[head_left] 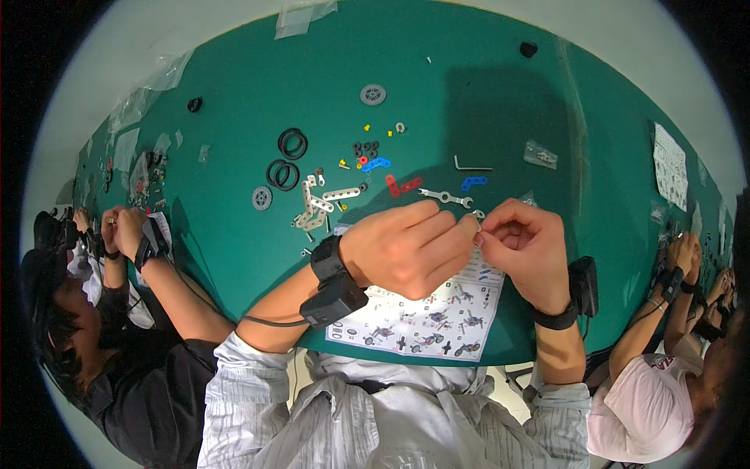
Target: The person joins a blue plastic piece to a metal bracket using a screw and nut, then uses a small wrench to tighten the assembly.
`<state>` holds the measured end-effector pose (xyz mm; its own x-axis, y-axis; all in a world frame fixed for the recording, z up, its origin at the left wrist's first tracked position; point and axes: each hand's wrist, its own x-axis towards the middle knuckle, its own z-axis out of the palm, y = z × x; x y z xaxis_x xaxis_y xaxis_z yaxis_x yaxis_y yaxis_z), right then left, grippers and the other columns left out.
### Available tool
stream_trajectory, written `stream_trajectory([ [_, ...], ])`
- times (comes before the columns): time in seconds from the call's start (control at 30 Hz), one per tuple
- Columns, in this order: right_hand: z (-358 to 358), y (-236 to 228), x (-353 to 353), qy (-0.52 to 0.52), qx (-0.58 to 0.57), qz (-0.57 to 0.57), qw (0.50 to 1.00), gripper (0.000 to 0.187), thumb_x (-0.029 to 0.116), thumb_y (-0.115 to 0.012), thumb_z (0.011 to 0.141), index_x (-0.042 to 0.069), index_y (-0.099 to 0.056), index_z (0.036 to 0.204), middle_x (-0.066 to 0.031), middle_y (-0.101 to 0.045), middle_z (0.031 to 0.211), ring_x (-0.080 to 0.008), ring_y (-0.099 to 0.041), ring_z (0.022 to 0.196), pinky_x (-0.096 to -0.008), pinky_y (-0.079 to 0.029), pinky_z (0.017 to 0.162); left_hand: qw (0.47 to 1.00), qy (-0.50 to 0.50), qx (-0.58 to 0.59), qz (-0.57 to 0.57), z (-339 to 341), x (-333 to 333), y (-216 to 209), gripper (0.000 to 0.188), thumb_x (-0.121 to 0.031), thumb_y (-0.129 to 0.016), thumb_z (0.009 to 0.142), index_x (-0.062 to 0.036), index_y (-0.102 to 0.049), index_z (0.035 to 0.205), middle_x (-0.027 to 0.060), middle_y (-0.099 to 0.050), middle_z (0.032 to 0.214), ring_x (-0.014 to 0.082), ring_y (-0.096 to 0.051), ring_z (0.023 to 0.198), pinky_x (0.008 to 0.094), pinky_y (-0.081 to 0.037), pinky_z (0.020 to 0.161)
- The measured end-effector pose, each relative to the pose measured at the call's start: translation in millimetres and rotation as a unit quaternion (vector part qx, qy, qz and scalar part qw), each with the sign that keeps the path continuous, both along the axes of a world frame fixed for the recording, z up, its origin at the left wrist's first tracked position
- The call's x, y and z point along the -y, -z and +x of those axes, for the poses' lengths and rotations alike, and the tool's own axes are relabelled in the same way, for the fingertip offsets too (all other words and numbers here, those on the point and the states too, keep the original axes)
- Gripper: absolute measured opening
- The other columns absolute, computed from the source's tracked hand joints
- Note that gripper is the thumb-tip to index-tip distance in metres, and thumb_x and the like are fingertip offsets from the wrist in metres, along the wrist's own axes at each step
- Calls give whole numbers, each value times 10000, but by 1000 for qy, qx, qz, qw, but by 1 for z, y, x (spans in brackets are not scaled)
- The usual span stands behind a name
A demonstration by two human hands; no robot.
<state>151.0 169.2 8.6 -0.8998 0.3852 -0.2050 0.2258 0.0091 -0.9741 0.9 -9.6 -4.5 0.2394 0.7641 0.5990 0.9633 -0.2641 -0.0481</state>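
Far left there's a co-worker in a dark top (148,406) at the same green table (234,266), both arms up on it. Moving right, a grey spoked wheel (262,198) sits just beside some black rings (282,175), then a loose bunch of pale perforated strips (341,194) with screws around them, probably spread out so each bit is easy to spot. Little black rollers (366,148) are grouped a bit farther off, like with like, I guess. The left hand (414,246) comes in palm down, fingers curled in toward a tiny part (478,229); its thumb is hidden, so I can't tell if it's really pinching. Under both wrists' reach lies a printed picture sheet (414,340), near edge by the person's lap, presumably there so it reads with a glance down. Just beyond the hands are red pieces (405,186), a flat silver wrench (445,197) and an L-shaped key (473,168), all handy. The tiny part is right between the two hands, over the sheet's far right corner, and the right hand (531,242) has thumb and forefinger pressed together on it, likely because it's too small for more. Far right, a co-worker in pink (644,410).
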Motion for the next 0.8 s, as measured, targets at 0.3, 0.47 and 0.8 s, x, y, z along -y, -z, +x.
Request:
stream_trajectory([
  [0.3,0,-2,6,13,-29,59,998,58,-26,-808,860,-19,-756,885,-15,-707,870,-17,-625,694,-174,-483,601,999,-17,18,20,0,-1,2,336,-103,-719,686,52,-757,982,188,-743,1132,235,-695,821,324,-520,679],
  [0.47,1,1,5,6,-54,137,989,70,-33,-807,847,-8,-764,896,-36,-706,878,-40,-644,698,-180,-489,602,999,-18,23,18,1,-2,2,344,-114,-705,677,50,-745,976,192,-742,1128,235,-696,830,327,-520,681],
  [0.8,1,0,1,1,-36,125,991,85,-22,-819,840,-16,-758,898,-37,-705,882,-45,-649,700,-188,-503,608,999,-18,37,23,2,-4,5,319,-111,-715,715,42,-742,994,179,-745,1113,233,-704,825,328,-527,689],
])
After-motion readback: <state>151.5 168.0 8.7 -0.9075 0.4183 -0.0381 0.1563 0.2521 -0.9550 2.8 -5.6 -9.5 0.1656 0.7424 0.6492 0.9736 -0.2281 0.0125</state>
